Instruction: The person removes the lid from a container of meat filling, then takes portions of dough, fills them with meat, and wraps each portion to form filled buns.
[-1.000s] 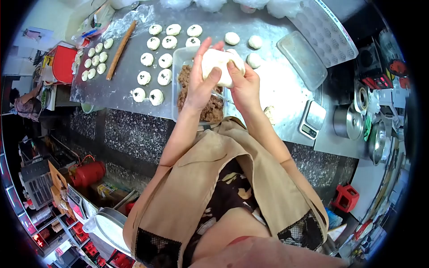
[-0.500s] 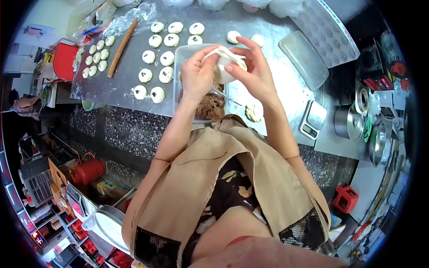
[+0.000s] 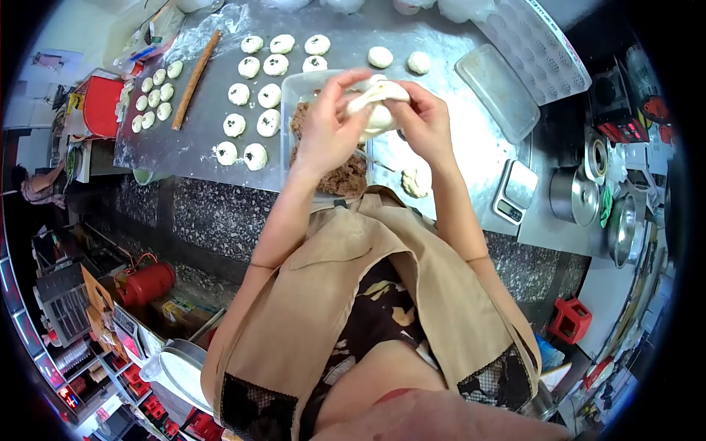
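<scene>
Between my two hands a white dough bun (image 3: 376,112) is held up, its edge gathered and folded at the top. My left hand (image 3: 332,121) cups it from the left, with the thumb on the near side. On the right, my right hand (image 3: 423,117) pinches the dough's rim between thumb and fingers. Beneath them stands a clear plastic tub (image 3: 289,110) with brown minced filling (image 3: 342,176) and a metal utensil partly hidden by my left hand. A small dough lump (image 3: 416,183) lies right of the tub.
Several filled buns (image 3: 269,95) with dark specks sit in rows left of the tub. A rolling pin (image 3: 196,81) lies beyond them. Two plain buns (image 3: 380,56) rest at the back. To the right are an empty-looking plastic container (image 3: 500,92), a scale (image 3: 515,191) and a metal pot (image 3: 573,195).
The dough's rim, spread wider and more open before, is now gathered into a fold at the top. My right fingers have closed in on it. The whole view shifted slightly.
</scene>
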`<control>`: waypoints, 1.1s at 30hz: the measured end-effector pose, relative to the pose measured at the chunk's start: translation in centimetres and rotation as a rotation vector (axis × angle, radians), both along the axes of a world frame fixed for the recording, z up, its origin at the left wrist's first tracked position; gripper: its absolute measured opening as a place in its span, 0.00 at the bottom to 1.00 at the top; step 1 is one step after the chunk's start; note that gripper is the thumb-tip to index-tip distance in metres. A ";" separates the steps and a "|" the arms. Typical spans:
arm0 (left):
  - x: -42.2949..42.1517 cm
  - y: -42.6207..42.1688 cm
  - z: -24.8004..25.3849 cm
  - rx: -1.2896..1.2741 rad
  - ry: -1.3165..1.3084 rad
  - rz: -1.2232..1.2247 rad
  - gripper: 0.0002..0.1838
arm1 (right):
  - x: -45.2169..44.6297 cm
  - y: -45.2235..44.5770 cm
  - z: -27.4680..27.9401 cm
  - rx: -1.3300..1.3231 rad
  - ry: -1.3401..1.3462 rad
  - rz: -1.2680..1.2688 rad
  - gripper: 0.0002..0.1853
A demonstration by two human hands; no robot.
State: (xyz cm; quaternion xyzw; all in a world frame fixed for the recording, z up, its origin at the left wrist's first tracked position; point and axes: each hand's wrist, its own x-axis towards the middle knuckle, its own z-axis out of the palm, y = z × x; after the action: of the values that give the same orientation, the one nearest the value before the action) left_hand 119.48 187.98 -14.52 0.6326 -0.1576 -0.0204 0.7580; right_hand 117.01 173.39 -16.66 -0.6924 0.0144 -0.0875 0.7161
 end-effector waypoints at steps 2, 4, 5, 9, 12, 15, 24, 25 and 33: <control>0.5 0.7 0.0 0.231 -0.096 -0.026 0.16 | -0.3 0.1 0.5 -0.108 -0.027 -0.010 0.11; 1.1 0.8 0.0 0.470 -0.258 0.038 0.13 | -0.1 -0.1 0.6 -0.209 0.003 0.039 0.12; 1.2 0.6 -0.2 0.471 -0.262 0.043 0.13 | 0.0 0.2 0.7 -0.208 -0.002 0.042 0.12; 0.7 -0.1 -0.6 0.299 -0.243 0.186 0.11 | -0.1 -0.1 0.2 0.264 0.054 0.068 0.12; 0.3 -1.2 0.8 -0.086 -0.003 0.173 0.12 | 0.1 -0.6 0.6 -0.218 0.067 0.004 0.12; 1.8 0.6 0.4 0.503 -0.303 0.004 0.13 | 0.3 -0.7 0.8 -0.157 0.000 0.068 0.11; 1.3 0.0 0.1 0.436 -0.277 0.039 0.12 | 0.5 -1.0 0.0 -0.275 -0.050 0.040 0.10; 1.6 0.0 -0.3 0.401 -0.232 0.072 0.11 | 0.7 -1.1 0.0 -0.176 -0.052 0.051 0.09; 2.0 0.2 0.2 0.543 -0.222 0.039 0.14 | 0.7 -1.3 0.6 -0.413 -0.039 -0.042 0.09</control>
State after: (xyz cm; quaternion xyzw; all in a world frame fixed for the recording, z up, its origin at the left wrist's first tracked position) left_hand 121.47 188.19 -14.31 0.8136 -0.2164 0.0221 0.5393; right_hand 117.72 172.05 -16.03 -0.8222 -0.0033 -0.1167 0.5571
